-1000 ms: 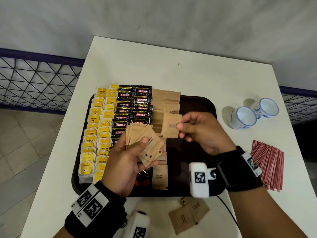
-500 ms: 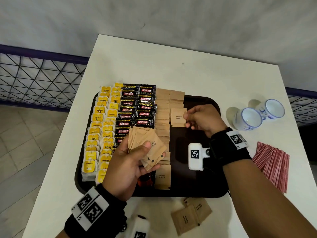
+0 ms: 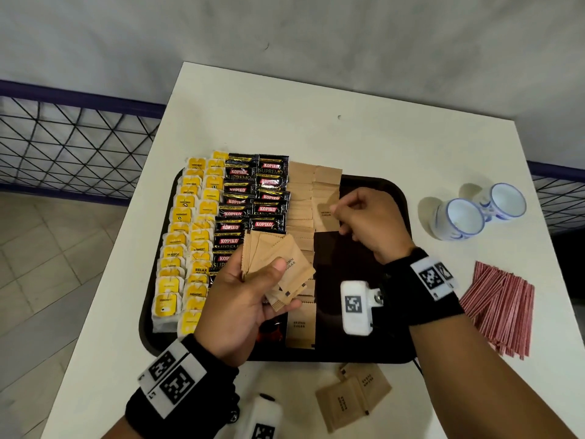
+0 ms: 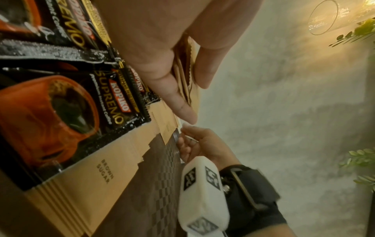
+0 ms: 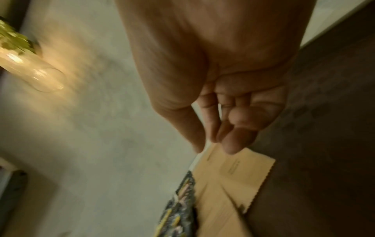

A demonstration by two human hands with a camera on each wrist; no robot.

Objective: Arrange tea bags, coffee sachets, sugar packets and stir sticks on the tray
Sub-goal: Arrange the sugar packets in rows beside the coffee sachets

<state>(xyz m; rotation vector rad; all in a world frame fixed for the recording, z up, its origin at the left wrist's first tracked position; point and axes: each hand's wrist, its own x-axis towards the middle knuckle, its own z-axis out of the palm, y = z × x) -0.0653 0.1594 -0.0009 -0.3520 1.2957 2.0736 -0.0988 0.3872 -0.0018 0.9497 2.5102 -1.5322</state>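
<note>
The left hand (image 3: 235, 299) holds a fan of brown sugar packets (image 3: 275, 264), thumb on top, fingers curled under, above the dark tray (image 3: 364, 350). The right hand (image 3: 368, 223) is over the tray's far part, its fingertips (image 5: 233, 141) at one sugar packet (image 3: 326, 213) in the second brown row. Whether this grip pinches the packet or only touches it, I cannot tell. Red stir sticks (image 3: 501, 305) lie on the white surface (image 3: 316, 128).

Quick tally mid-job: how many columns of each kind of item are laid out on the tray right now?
tea bags: 2 columns
coffee sachets: 2 columns
sugar packets: 2 columns, the right one short
Total: 6 columns
</note>
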